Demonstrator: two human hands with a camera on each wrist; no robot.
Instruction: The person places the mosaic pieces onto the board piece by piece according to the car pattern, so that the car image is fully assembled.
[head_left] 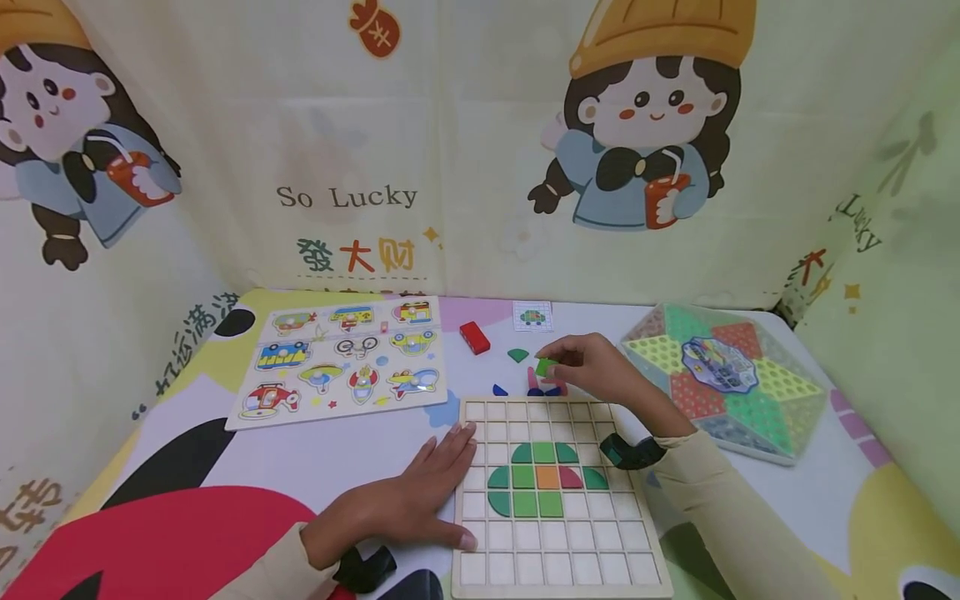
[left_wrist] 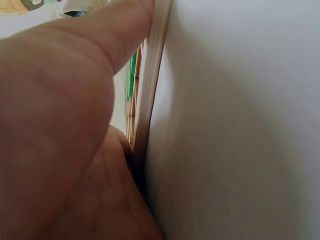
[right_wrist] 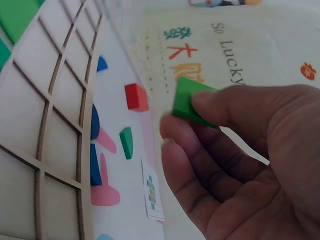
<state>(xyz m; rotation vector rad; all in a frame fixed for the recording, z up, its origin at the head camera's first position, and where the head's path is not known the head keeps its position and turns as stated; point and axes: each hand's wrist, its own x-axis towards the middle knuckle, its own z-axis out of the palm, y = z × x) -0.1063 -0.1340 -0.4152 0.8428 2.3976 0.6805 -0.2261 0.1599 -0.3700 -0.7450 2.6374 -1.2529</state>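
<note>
My right hand [head_left: 592,364] pinches a light green square tile [right_wrist: 187,102] between thumb and forefinger, held beyond the far edge of the wooden grid board [head_left: 562,591]. On the board, light green squares [head_left: 522,477], dark green quarter-circles [head_left: 499,503], an orange square [head_left: 547,477] and a red quarter-circle piece [head_left: 570,477] form a turtle-like shape. My left hand [head_left: 420,492] lies along the board's left edge, fingers spread, with its thumb and fingertips at the rim. In the left wrist view, the thumb [left_wrist: 115,30] overlaps the board's side.
Behind the board lie a red block [head_left: 475,337], a green quarter-circle [head_left: 518,355], several blue pieces [head_left: 499,389] and a small pattern card [head_left: 532,317]. A vehicle picture puzzle board [head_left: 345,367] sits at the left. At the right is a transparent hexagonal box [head_left: 780,367] of coloured pieces.
</note>
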